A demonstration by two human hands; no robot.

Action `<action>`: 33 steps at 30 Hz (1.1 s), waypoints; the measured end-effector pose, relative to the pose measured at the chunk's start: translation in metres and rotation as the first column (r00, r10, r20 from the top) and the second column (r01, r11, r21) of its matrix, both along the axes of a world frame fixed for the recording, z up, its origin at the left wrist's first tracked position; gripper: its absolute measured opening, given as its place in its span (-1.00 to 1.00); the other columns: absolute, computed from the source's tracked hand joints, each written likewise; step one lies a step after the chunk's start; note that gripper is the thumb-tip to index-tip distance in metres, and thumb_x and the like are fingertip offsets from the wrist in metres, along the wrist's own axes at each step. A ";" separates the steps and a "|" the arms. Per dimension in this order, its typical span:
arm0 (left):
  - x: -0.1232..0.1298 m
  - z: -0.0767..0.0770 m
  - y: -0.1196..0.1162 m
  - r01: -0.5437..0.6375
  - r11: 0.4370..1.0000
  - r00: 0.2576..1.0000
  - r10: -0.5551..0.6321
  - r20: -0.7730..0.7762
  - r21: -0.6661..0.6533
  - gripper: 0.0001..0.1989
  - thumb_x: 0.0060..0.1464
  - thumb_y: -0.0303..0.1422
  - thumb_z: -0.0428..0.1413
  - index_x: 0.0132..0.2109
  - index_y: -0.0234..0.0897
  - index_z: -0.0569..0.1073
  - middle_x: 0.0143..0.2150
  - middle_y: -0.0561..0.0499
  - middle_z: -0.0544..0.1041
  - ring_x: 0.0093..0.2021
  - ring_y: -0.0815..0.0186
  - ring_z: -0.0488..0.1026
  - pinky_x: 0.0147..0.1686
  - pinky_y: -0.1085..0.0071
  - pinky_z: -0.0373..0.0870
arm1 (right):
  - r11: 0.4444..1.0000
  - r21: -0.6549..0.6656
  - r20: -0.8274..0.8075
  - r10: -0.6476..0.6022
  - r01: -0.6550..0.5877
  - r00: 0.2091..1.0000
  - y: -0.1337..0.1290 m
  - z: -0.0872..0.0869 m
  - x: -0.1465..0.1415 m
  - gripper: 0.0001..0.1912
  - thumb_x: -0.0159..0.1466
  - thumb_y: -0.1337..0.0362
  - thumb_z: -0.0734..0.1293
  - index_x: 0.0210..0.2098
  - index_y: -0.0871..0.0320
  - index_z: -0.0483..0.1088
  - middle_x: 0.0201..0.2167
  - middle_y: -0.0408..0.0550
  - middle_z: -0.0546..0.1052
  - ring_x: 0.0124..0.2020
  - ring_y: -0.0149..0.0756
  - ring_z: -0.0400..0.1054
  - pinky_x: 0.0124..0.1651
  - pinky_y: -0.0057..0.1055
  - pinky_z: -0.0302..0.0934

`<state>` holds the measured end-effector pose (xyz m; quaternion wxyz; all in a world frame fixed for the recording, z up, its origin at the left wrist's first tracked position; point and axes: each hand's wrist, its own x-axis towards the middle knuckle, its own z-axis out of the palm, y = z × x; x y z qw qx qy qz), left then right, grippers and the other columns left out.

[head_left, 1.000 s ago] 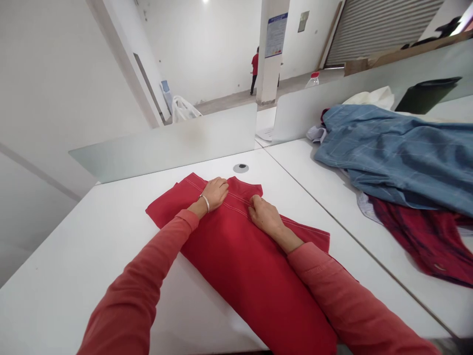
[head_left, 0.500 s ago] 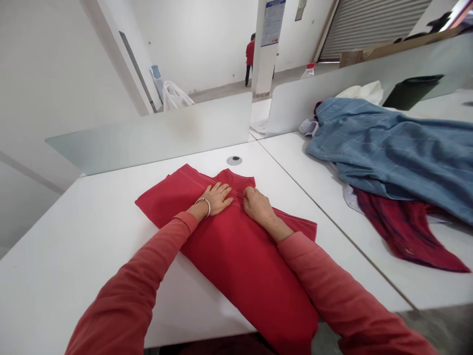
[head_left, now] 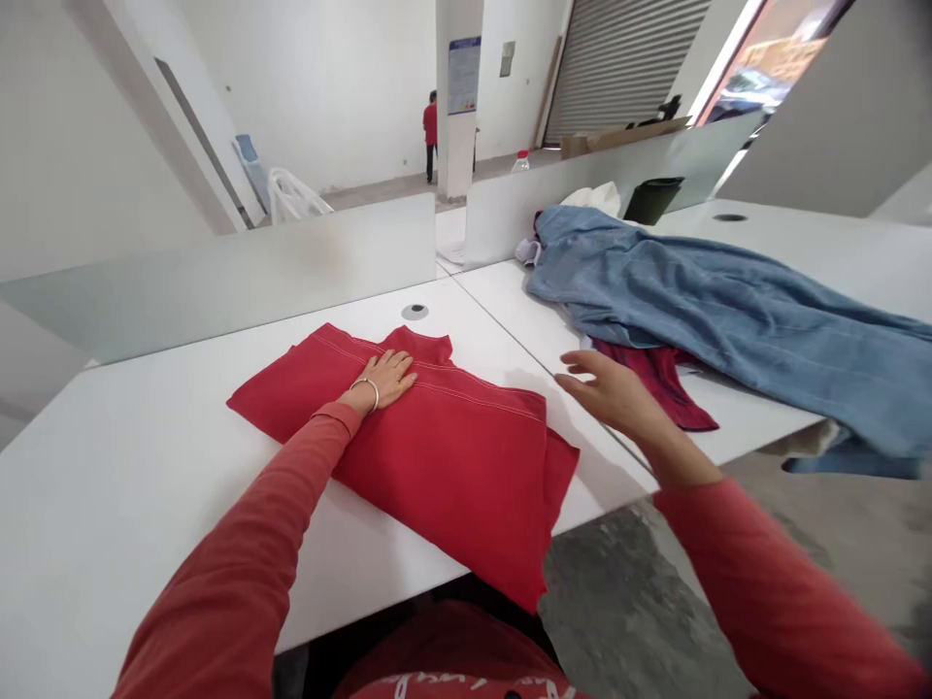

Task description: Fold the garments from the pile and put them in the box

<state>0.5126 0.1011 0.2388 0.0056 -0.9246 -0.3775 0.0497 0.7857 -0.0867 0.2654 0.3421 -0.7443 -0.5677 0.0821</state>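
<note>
A red garment [head_left: 451,456] with pale stitching lies folded on the white table [head_left: 182,524], its near corner hanging past the front edge. My left hand [head_left: 387,379], a bracelet at its wrist, presses flat on the upper part of the cloth with fingers spread. Raised to the right of the garment, my right hand [head_left: 608,388] touches nothing; its thumb and fingers are apart and nothing is between them.
Blue clothing [head_left: 655,282] is heaped on the right-hand table, over a dark red checked piece [head_left: 666,383]. Frosted dividers [head_left: 240,282] run along the back. Beyond them are a white pillar [head_left: 455,146] and a person in red [head_left: 430,126].
My right hand has let go of the red cloth and moved right, off it. The garment's right part now lies spread wider. My left hand stays on the cloth, and the view has turned right.
</note>
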 end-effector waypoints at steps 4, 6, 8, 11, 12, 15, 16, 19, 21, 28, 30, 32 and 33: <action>0.000 0.004 -0.001 0.032 0.996 0.999 -0.030 -0.022 0.079 -0.45 0.15 -0.12 -0.34 0.21 -0.29 0.04 0.26 -0.05 -0.01 0.24 0.09 -0.16 0.13 0.03 -0.13 | 0.991 -0.083 -0.053 -0.110 0.105 0.993 -0.051 -0.013 0.030 -0.71 0.04 0.16 0.21 -0.28 0.19 0.31 -0.26 0.10 0.45 -0.28 -0.17 0.35 -0.21 -0.26 0.21; 0.000 0.009 -0.002 0.049 0.991 0.999 -0.046 -0.025 0.127 -0.47 0.15 -0.13 -0.31 0.19 -0.28 0.08 0.25 -0.05 0.00 0.24 0.07 -0.16 0.13 0.03 -0.12 | 0.990 -0.097 -0.089 -0.115 0.106 0.989 -0.063 -0.022 0.032 -0.71 0.01 0.15 0.21 -0.31 0.17 0.31 -0.31 0.05 0.46 -0.31 -0.18 0.36 -0.24 -0.26 0.23; -0.001 0.016 -0.007 0.050 0.985 0.999 -0.051 0.001 0.166 -0.48 0.16 -0.14 -0.30 0.18 -0.28 0.10 0.25 -0.07 0.01 0.24 0.06 -0.15 0.12 0.03 -0.10 | 0.993 -0.086 -0.109 -0.089 0.080 0.990 -0.067 -0.030 0.027 -0.72 0.01 0.14 0.20 -0.33 0.16 0.31 -0.34 0.01 0.47 -0.34 -0.21 0.36 -0.28 -0.29 0.25; -0.009 0.029 -0.022 0.043 0.976 0.995 -0.060 0.076 0.212 -0.49 0.16 -0.16 -0.30 0.17 -0.31 0.12 0.24 -0.09 0.03 0.23 0.06 -0.11 0.11 0.06 -0.04 | 0.998 -0.067 -0.107 -0.023 0.016 0.994 -0.066 -0.036 0.014 -0.74 0.04 0.14 0.18 -0.33 0.14 0.31 -0.34 -0.02 0.47 -0.36 -0.26 0.37 -0.31 -0.35 0.26; -0.015 0.033 -0.030 0.046 0.974 0.993 -0.069 0.097 0.224 -0.49 0.16 -0.16 -0.30 0.17 -0.31 0.13 0.23 -0.10 0.04 0.22 0.06 -0.10 0.11 0.07 -0.03 | 0.998 -0.069 -0.101 -0.004 -0.003 0.995 -0.065 -0.037 0.009 -0.73 0.06 0.14 0.17 -0.31 0.14 0.30 -0.34 -0.02 0.47 -0.37 -0.27 0.36 -0.32 -0.35 0.26; -0.040 0.039 -0.054 0.062 0.966 0.985 -0.100 0.140 0.252 -0.49 0.16 -0.15 -0.31 0.13 -0.33 0.19 0.20 -0.11 0.10 0.21 0.08 -0.08 0.11 0.09 0.00 | 0.996 -0.092 -0.070 0.014 -0.020 0.997 -0.068 -0.039 -0.006 -0.68 0.09 0.11 0.16 -0.24 0.15 0.29 -0.33 -0.02 0.46 -0.40 -0.28 0.36 -0.34 -0.36 0.24; -0.050 0.039 -0.061 0.066 0.963 0.982 -0.109 0.153 0.260 -0.49 0.16 -0.15 -0.31 0.12 -0.34 0.21 0.20 -0.12 0.11 0.21 0.08 -0.07 0.11 0.10 0.01 | 0.995 -0.101 -0.056 0.008 -0.014 0.998 -0.071 -0.039 -0.010 -0.66 0.09 0.10 0.15 -0.22 0.16 0.28 -0.33 -0.02 0.46 -0.41 -0.28 0.36 -0.34 -0.36 0.23; -0.078 0.034 -0.077 0.060 0.963 0.975 -0.113 0.191 0.263 -0.48 0.16 -0.15 -0.33 0.08 -0.37 0.24 0.16 -0.14 0.16 0.19 0.10 -0.04 0.09 0.12 0.05 | 0.991 -0.135 -0.020 -0.021 0.018 1.000 -0.082 -0.039 -0.021 -0.61 0.10 0.04 0.13 -0.20 0.17 0.26 -0.35 -0.01 0.46 -0.43 -0.27 0.36 -0.35 -0.34 0.21; -0.089 0.026 -0.081 0.044 0.972 0.974 -0.093 0.207 0.231 -0.49 0.17 -0.15 -0.33 0.06 -0.37 0.25 0.14 -0.15 0.19 0.17 0.10 0.00 0.07 0.13 0.09 | 0.985 -0.167 -0.024 -0.035 0.030 0.999 -0.092 -0.037 -0.027 -0.59 0.09 0.00 0.11 -0.22 0.17 0.25 -0.40 -0.02 0.46 -0.44 -0.25 0.35 -0.36 -0.33 0.19; -0.090 -0.002 -0.074 0.030 0.994 0.970 -0.054 0.237 0.104 -0.52 0.17 -0.17 -0.31 0.07 -0.34 0.25 0.12 -0.09 0.22 0.17 0.09 -0.02 0.03 0.12 0.14 | 0.938 -0.334 -0.349 -0.035 -0.090 0.936 -0.134 -0.040 -0.061 -0.56 0.07 -0.15 0.11 -0.43 0.13 0.20 -0.54 -0.06 0.43 -0.51 -0.26 0.32 -0.41 -0.36 0.17; -0.089 -0.006 -0.073 0.045 0.994 0.971 -0.067 0.230 0.100 -0.52 0.17 -0.17 -0.30 0.08 -0.33 0.24 0.13 -0.08 0.22 0.18 0.08 -0.05 0.04 0.11 0.12 | 0.903 -0.358 -0.574 -0.013 -0.236 0.819 -0.141 -0.045 -0.075 -0.51 0.07 -0.19 0.10 -0.46 0.14 0.22 -0.50 -0.05 0.43 -0.48 -0.29 0.33 -0.43 -0.39 0.19; -0.088 -0.007 -0.073 0.047 0.994 0.974 -0.069 0.217 0.103 -0.53 0.16 -0.17 -0.29 0.09 -0.30 0.24 0.14 -0.06 0.21 0.19 0.07 -0.08 0.04 0.10 0.12 | 0.893 -0.308 -0.775 -0.035 -0.329 0.631 -0.145 -0.049 -0.092 -0.48 0.08 -0.20 0.12 -0.45 0.17 0.26 -0.44 -0.03 0.43 -0.41 -0.30 0.34 -0.40 -0.42 0.21; -0.088 -0.007 -0.074 0.047 0.993 0.976 -0.068 0.207 0.106 -0.53 0.16 -0.16 -0.28 0.09 -0.28 0.24 0.14 -0.05 0.21 0.19 0.06 -0.08 0.04 0.09 0.12 | 0.900 -0.273 -0.845 -0.056 -0.339 0.533 -0.145 -0.051 -0.100 -0.47 0.08 -0.20 0.13 -0.43 0.19 0.28 -0.41 -0.02 0.43 -0.38 -0.30 0.34 -0.39 -0.43 0.22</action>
